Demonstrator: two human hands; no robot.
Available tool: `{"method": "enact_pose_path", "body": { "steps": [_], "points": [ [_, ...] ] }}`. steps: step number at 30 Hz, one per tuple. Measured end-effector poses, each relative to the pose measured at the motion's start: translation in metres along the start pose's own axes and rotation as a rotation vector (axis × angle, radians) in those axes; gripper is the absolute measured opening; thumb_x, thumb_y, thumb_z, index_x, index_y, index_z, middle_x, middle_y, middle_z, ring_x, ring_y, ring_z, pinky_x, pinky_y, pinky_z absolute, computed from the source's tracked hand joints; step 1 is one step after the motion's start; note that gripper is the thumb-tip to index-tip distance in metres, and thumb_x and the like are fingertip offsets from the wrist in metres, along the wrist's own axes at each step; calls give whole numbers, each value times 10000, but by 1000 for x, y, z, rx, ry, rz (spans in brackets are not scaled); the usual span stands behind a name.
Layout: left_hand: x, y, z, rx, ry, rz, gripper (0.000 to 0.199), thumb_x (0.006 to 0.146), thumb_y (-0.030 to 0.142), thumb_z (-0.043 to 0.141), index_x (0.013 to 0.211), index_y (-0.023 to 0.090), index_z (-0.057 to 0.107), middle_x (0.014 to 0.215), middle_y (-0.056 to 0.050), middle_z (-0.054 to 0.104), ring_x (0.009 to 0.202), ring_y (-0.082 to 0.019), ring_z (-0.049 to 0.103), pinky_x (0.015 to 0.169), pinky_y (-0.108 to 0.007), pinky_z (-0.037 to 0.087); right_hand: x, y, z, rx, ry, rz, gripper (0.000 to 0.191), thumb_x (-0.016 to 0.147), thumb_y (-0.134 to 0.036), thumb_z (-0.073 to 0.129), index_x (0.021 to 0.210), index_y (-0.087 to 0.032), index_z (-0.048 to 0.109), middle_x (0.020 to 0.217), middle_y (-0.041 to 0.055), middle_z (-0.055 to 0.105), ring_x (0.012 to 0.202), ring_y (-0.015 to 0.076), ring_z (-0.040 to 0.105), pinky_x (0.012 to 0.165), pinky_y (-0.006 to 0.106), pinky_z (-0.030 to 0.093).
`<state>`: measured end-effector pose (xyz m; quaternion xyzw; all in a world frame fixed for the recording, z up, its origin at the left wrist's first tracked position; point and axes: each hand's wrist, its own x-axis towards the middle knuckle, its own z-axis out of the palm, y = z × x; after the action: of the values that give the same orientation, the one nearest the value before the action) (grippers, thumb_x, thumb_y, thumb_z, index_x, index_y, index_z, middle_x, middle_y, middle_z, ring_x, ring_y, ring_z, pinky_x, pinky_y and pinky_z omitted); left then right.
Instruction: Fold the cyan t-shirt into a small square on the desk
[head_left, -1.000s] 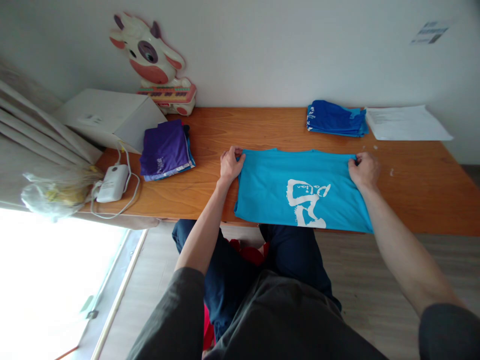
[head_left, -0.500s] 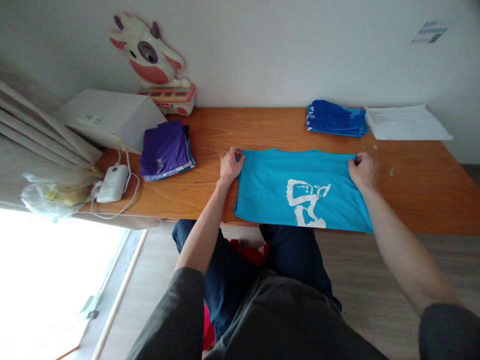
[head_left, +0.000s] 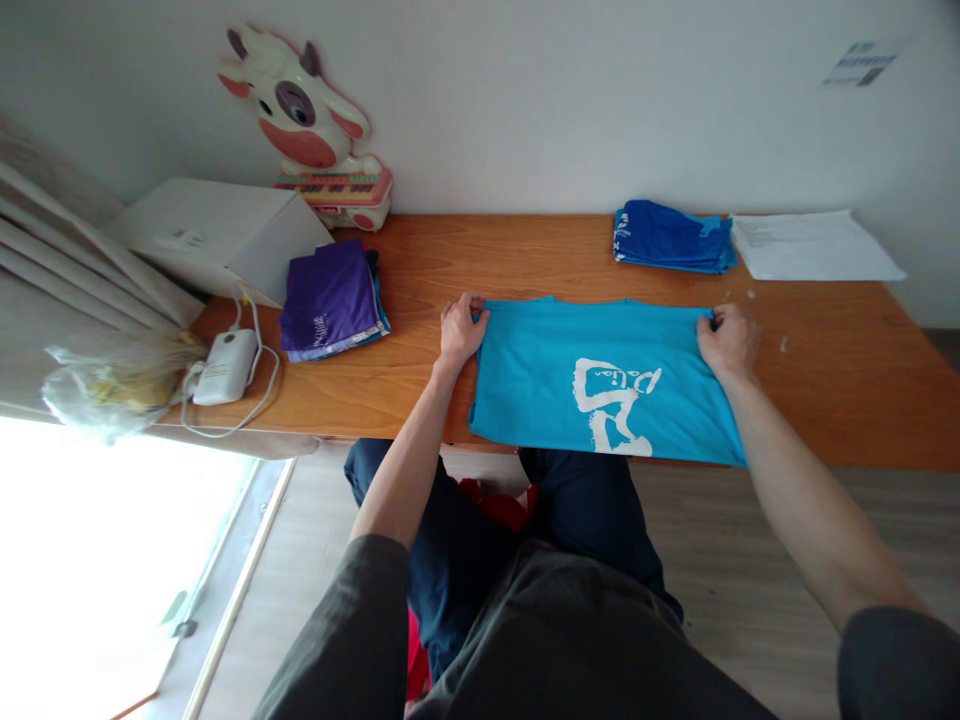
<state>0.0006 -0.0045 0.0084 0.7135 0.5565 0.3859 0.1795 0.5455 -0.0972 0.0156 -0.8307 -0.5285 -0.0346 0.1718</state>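
A bright blue T-shirt [head_left: 525, 375] with white lettering lies folded into a wide rectangle on the wooden table [head_left: 480, 255], its near edge at the table's front edge. My left hand [head_left: 463, 328] pinches the shirt's far left corner between thumb and fingers. At the far right corner, my right hand [head_left: 729, 340] is closed on the cloth, its fingers partly hidden from view. The fabric between both hands lies nearly flat.
Folded purple clothes [head_left: 326, 300] lie at left beside a white box [head_left: 232, 235], a white adapter with cables [head_left: 226, 367] and a cow toy keyboard [head_left: 334, 185]. Folded dark blue clothes [head_left: 671, 238] and white paper [head_left: 814, 245] lie at the back right.
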Motion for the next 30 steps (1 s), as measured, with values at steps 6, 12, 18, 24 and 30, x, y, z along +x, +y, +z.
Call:
{"method": "enact_pose_path", "body": {
  "steps": [6, 12, 18, 24, 30],
  "points": [
    [0, -1, -1, -9, -12, 17, 305, 976, 184, 750, 1267, 263, 705, 1247, -90, 857, 1199, -312, 796, 1234, -536, 522, -4, -7, -7, 6, -14, 0, 270, 1133, -340, 529, 1289, -193, 693, 1351, 232, 754, 1190, 313, 578, 1083, 442, 407],
    [-1, 1, -1, 2, -11, -10, 327, 996, 184, 739, 1312, 259, 704, 1270, -95, 855, 1228, -304, 792, 1250, -542, 512, -6, -11, -11, 9, -26, 10, 249, 1134, -338, 547, 1294, -216, 693, 1379, 221, 758, 1203, 321, 576, 1088, 453, 405],
    [-1, 2, -1, -6, -13, -22, 277, 1046, 252, 737, 1319, 253, 696, 1276, -119, 852, 1235, -315, 797, 1226, -528, 532, -4, -3, -4, 2, -6, -33, 270, 1137, -364, 556, 1287, -194, 705, 1353, 227, 771, 1196, 315, 591, 1079, 428, 400],
    [-1, 1, -1, 6, -29, -24, 276, 983, 180, 742, 1250, 242, 706, 1273, -120, 836, 1237, -318, 783, 1262, -560, 505, -4, 0, -1, -12, 5, -34, 260, 1142, -372, 551, 1273, -202, 697, 1337, 211, 768, 1182, 311, 592, 1056, 424, 408],
    [2, 3, -2, 24, -30, 10, 272, 999, 230, 735, 1269, 264, 732, 1369, -127, 816, 1363, -338, 722, 1283, -587, 498, -7, -12, -10, 22, -28, -38, 375, 1149, -355, 527, 1467, -169, 598, 1410, 218, 724, 1262, 310, 576, 1126, 446, 400]
  ]
}}
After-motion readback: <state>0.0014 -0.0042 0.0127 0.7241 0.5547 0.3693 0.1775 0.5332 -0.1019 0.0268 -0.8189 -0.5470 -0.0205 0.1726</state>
